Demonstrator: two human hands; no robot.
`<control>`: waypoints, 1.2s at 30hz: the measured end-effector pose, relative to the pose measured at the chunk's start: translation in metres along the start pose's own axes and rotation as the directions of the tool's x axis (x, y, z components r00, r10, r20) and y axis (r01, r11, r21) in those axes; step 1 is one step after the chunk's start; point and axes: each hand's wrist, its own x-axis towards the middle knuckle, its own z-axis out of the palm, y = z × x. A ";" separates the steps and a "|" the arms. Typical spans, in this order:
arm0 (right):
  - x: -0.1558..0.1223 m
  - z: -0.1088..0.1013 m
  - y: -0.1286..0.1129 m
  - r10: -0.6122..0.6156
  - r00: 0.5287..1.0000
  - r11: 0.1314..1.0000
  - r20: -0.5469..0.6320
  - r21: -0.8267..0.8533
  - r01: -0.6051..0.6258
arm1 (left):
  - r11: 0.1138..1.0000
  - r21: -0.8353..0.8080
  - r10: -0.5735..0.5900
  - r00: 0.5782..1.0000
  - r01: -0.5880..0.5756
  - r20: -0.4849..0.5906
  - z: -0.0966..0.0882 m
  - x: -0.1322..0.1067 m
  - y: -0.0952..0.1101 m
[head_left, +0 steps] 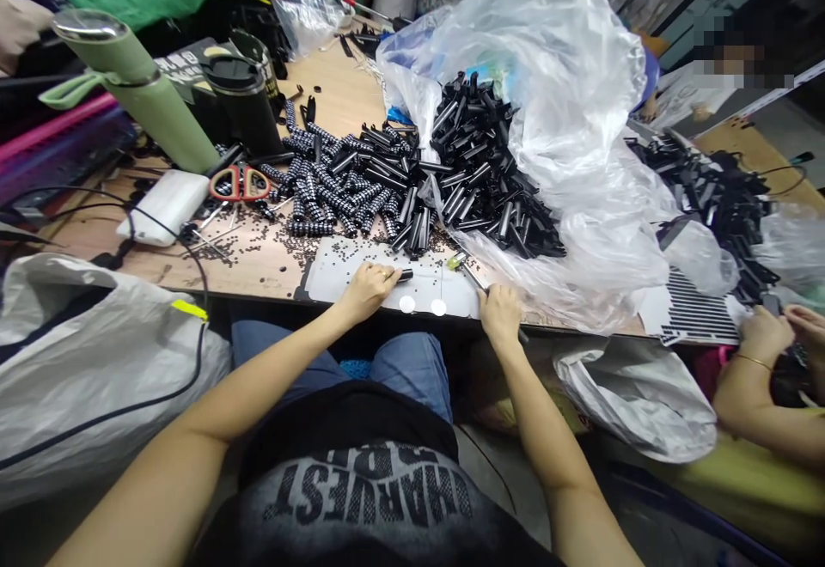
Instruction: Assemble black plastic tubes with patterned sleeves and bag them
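Observation:
My left hand (369, 292) is closed around a short black plastic tube (405, 276) above a white board (335, 262) at the table's front edge. To its right, my right hand (501, 315) grips a small hammer with a yellow-green head (457, 260), which points up and left over the board. Tiny dark beads or rings lie scattered on the board. Just beyond my hands is a heap of plain black tubes (499, 172). Left of that heap lies a pile of black tubes with rows of light dots (341, 185).
A large clear plastic bag (573, 77) surrounds the tube heap. On the left stand a green bottle (148, 94), a black tumbler (245, 103), red-handled scissors (240, 183) and a white box (168, 206) with cables. Another person's hands (766, 335) work at the far right.

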 end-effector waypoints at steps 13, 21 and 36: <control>-0.048 -0.014 -0.067 -0.242 0.958 0.934 0.151 0.305 0.188 | 0.994 0.044 -0.098 0.995 0.099 -0.015 0.004 -0.002 0.012; -0.069 -0.057 -0.113 -0.389 0.921 0.743 -0.020 0.584 0.326 | 0.990 0.069 -0.125 0.992 0.122 0.033 0.025 0.002 0.048; -0.028 -0.034 -0.060 -0.187 0.982 0.951 0.023 0.255 0.175 | 0.888 -0.066 -0.459 0.868 0.455 -0.191 -0.074 -0.026 0.008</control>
